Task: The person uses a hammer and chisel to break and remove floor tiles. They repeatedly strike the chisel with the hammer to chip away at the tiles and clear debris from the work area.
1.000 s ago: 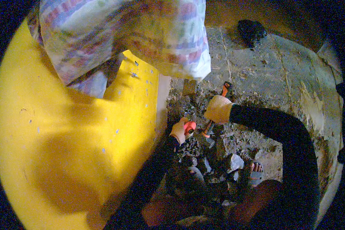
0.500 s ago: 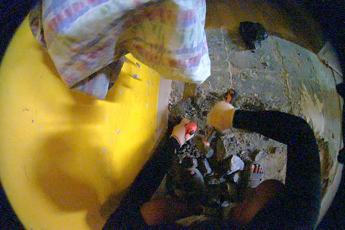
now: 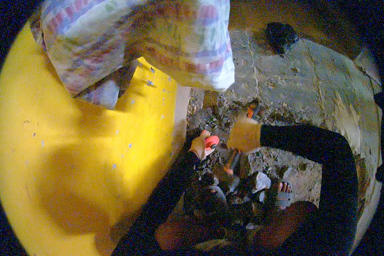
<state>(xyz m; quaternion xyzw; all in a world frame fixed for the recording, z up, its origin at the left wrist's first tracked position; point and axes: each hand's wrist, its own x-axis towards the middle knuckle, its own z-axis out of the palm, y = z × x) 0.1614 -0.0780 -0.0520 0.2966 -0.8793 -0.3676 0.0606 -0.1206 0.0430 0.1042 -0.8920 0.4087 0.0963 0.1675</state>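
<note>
My left hand (image 3: 199,145) is closed around a tool with a rounded red guard and a dark centre, apparently a chisel (image 3: 211,142); its lower end is hidden. To the right of it, my right hand (image 3: 244,134) grips a hammer (image 3: 232,163) by its shaft. The orange and dark handle end sticks out on the far side of the hand. On the near side the hammer's lower part, orange and grey, is blurred by motion. Both hands are over broken dark rubble (image 3: 207,121), with the hammer and chisel apart.
A yellow panel (image 3: 81,141) fills the left, with a patterned woven sack (image 3: 179,47) over its far end. Grey cracked concrete (image 3: 281,77) lies beyond, with a black bundle (image 3: 281,37) on it. Pale stone chunks (image 3: 261,181) lie near my sandalled feet (image 3: 283,194).
My right hand and the hammer have moved slightly nearer to me. My left hand keeps the chisel in almost the same place.
</note>
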